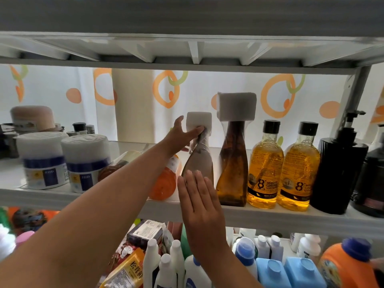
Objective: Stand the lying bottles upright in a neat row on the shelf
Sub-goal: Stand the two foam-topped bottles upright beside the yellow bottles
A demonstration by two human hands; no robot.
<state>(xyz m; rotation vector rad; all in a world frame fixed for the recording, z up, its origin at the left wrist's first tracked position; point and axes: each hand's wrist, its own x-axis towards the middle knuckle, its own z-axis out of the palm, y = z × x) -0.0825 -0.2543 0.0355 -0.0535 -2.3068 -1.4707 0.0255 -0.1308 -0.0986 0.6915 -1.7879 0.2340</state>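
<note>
A grey twisted bottle [202, 161] with a white square cap stands upright on the white shelf [259, 214]. My left hand [182, 136] grips its neck just under the cap. My right hand [197, 196] lies flat, fingers together, against its lower front. To its right stand a brown twisted bottle [233, 169] with a white cap, two yellow shampoo bottles [265, 169] [298, 173] with black caps, and a black pump bottle [338, 173]. Behind my left arm an orange bottle [166, 181] and a brown bottle [118, 163] lie on the shelf.
Two white tubs [41, 161] [85, 163] with blue bands stand at the shelf's left, small jars behind them. Another shelf board hangs close above. The shelf below is packed with white, blue and orange cleaning bottles [270, 267].
</note>
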